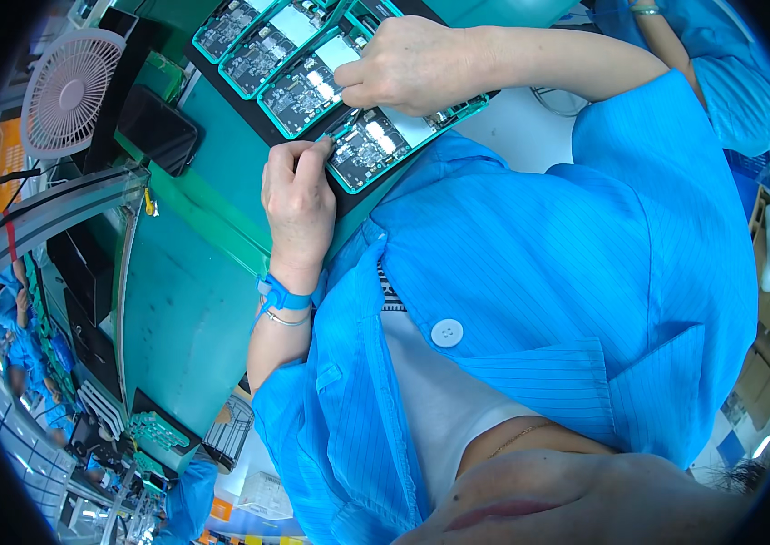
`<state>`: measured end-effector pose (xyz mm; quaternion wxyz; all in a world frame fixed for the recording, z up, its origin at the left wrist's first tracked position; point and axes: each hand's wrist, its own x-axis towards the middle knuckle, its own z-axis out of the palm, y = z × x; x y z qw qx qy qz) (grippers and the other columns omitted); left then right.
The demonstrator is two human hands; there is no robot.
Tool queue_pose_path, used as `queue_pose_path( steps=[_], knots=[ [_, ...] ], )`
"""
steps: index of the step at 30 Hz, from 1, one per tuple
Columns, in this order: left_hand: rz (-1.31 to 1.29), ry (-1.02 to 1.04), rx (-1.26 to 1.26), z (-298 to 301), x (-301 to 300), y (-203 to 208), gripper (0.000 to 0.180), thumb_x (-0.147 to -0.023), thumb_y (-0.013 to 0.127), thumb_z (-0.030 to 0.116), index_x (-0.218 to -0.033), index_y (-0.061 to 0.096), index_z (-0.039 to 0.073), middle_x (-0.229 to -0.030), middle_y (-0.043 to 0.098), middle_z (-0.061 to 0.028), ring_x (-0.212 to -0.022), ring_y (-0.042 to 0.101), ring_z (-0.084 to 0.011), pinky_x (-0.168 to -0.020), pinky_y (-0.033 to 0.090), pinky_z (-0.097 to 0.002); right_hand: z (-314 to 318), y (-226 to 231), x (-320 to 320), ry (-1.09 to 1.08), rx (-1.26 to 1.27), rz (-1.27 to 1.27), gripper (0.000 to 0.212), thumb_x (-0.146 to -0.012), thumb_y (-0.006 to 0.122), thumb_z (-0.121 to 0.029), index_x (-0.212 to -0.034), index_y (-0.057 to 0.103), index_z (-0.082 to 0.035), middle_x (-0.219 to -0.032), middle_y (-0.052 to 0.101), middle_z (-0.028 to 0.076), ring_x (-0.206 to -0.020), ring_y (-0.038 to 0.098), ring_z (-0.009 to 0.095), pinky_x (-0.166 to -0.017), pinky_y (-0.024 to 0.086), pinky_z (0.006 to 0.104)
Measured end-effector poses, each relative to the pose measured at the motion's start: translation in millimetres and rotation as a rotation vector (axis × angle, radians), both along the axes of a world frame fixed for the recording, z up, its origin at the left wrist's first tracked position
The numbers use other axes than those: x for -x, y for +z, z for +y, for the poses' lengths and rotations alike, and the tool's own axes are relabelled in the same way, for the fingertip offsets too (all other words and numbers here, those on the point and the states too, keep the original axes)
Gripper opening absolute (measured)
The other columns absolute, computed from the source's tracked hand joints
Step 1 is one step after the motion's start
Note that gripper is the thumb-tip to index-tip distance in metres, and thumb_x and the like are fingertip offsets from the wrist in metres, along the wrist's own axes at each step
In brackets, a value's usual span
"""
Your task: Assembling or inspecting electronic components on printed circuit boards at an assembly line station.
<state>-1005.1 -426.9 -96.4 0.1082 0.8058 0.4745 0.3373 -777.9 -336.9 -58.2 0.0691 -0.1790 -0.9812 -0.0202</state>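
Several opened phone housings with teal frames [308,95] lie in a slanted row at the top, dark circuit boards and pale silver plates showing inside. The nearest phone housing [362,150] is between my two hands. My left hand [299,195] has its fingers curled, thumb and forefinger pinched at this housing's left edge. Over its upper part is my right hand [408,68], fingers closed together and pointing down to the left. What the right fingertips hold, if anything, is too small to make out. A blue strap [281,292] circles my left wrist.
The housings rest on a black tray [238,104] on a green bench mat [190,313]. Left of them lie a dark phone-like slab [158,130] and a pale round fan [74,94]. A clear tube-like curved strip [49,218] crosses the left side. Another person's arm [666,41] shows at the upper right.
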Motion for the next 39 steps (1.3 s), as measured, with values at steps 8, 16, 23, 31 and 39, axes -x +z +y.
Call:
queue_pose_path(
  steps=[8, 16, 23, 31, 39],
  knots=[
    [0.058, -0.095, -0.021, 10.5, 6.3, 1.1, 0.020, -0.072, 0.069, -0.009, -0.088, 0.069, 0.004, -0.083, 0.058, -0.0079, -0.074, 0.058, -0.0245, -0.065, 0.048, -0.0359, 1.5, 0.4, -0.2, 0.018, -0.008, 0.010, 0.013, -0.073, 0.068, -0.007, -0.084, 0.062, -0.005, -0.083, 0.058, 0.005, -0.067, 0.068, 0.017, -0.052, 0.051, 0.0341],
    [-0.078, -0.147, -0.022, 25.9, 15.7, 7.4, 0.017, -0.075, 0.069, -0.008, -0.087, 0.070, 0.004, -0.083, 0.060, -0.0090, -0.077, 0.062, -0.0253, -0.066, 0.051, -0.0347, 8.6, 7.8, -2.5, -0.006, -0.018, 0.066, 0.011, -0.074, 0.070, -0.010, -0.084, 0.066, -0.007, -0.084, 0.063, 0.006, -0.068, 0.069, 0.024, -0.054, 0.053, 0.0386],
    [-0.119, 0.118, -0.074, 79.7, 25.5, 4.0, 0.007, -0.084, 0.072, 0.000, -0.089, 0.071, 0.004, -0.086, 0.063, -0.0099, -0.077, 0.064, -0.0237, -0.067, 0.052, -0.0335, 60.8, 18.1, 10.4, -0.191, 0.023, 0.192, 0.019, -0.081, 0.067, -0.026, -0.082, 0.062, -0.008, -0.082, 0.063, 0.009, -0.069, 0.066, 0.032, -0.059, 0.050, 0.0456],
    [-0.137, 0.075, -0.033, 77.9, 21.8, -6.6, 0.008, -0.085, 0.069, -0.005, -0.090, 0.070, 0.002, -0.090, 0.061, -0.0099, -0.078, 0.064, -0.0228, -0.067, 0.053, -0.0326, 74.5, 2.1, 26.4, -0.231, 0.034, 0.211, 0.019, -0.079, 0.064, -0.025, -0.078, 0.068, -0.006, -0.079, 0.067, 0.013, -0.067, 0.067, 0.034, -0.057, 0.051, 0.0454],
    [-0.113, 0.067, -0.058, 76.6, 23.7, -8.4, 0.010, -0.082, 0.069, -0.006, -0.088, 0.070, 0.002, -0.087, 0.061, -0.0102, -0.077, 0.064, -0.0239, -0.066, 0.053, -0.0338, 72.4, 2.4, 30.9, -0.212, 0.038, 0.151, 0.018, -0.078, 0.064, -0.023, -0.079, 0.067, -0.006, -0.080, 0.067, 0.013, -0.068, 0.067, 0.033, -0.058, 0.052, 0.0456]
  ],
)
